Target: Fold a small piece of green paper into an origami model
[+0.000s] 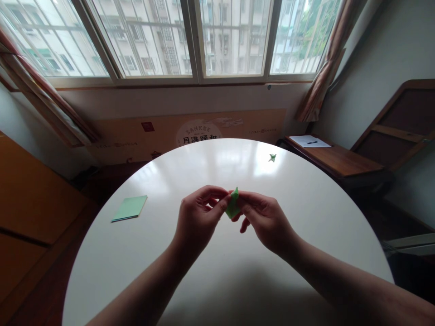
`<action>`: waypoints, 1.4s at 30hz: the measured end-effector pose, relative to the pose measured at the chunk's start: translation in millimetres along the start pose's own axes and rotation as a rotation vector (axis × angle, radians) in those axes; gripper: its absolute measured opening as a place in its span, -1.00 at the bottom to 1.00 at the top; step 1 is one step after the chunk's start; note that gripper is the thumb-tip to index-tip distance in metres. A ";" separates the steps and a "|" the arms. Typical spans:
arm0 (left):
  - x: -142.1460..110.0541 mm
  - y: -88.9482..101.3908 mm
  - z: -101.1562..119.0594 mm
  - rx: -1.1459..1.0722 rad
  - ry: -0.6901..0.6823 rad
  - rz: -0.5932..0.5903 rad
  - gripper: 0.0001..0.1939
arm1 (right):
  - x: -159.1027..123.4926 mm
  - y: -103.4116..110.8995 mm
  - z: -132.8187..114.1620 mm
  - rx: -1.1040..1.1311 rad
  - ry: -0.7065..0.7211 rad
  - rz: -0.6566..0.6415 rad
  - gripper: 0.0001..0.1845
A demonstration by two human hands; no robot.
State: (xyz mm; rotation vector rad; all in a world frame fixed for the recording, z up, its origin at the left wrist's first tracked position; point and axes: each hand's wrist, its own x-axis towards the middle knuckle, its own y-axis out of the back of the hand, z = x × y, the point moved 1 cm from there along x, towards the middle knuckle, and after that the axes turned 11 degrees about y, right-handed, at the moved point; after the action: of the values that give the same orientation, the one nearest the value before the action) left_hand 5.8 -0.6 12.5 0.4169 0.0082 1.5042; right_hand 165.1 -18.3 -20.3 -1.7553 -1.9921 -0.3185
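Green folded paper [233, 207] sits at the centre of the frame, pinched between the left hand [200, 213] and the right hand [268, 219], probably so both sets of fingertips can steady its small folds, though their exact grip is hard to make out. The stack of square sheets [130, 208] lies at centre left, apart from the hands, perhaps to leave them elbow room.

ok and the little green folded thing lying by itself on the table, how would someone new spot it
Find the round white table below the window. Near its far edge, right of center, a tiny green folded piece sits in the bright reflection. It has pointed tips, unlike the flat square paper stack at left, and no hand touches it.
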 end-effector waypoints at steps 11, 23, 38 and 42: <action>1.5 0.3 -3.4 0.056 -0.038 0.015 -0.96 | 4.8 4.1 -2.0 0.019 -0.152 0.005 -0.69; 5.4 1.0 -4.9 -0.093 0.174 -0.124 -0.84 | 5.3 6.5 -5.6 0.015 -0.173 -0.004 -0.71; 10.0 3.7 -5.1 -0.072 0.332 -0.265 -0.74 | 5.9 9.4 -5.9 0.124 -0.270 0.011 -0.74; 10.4 3.5 -5.2 -0.095 0.365 -0.271 -0.74 | 6.0 9.7 -6.8 0.147 -0.287 0.015 -0.73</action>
State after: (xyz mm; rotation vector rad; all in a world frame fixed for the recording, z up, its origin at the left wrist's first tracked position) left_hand 1.9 10.9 11.2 0.0564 0.2699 1.2879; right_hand 175.4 -14.7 -12.7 -1.8023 -2.1340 0.0900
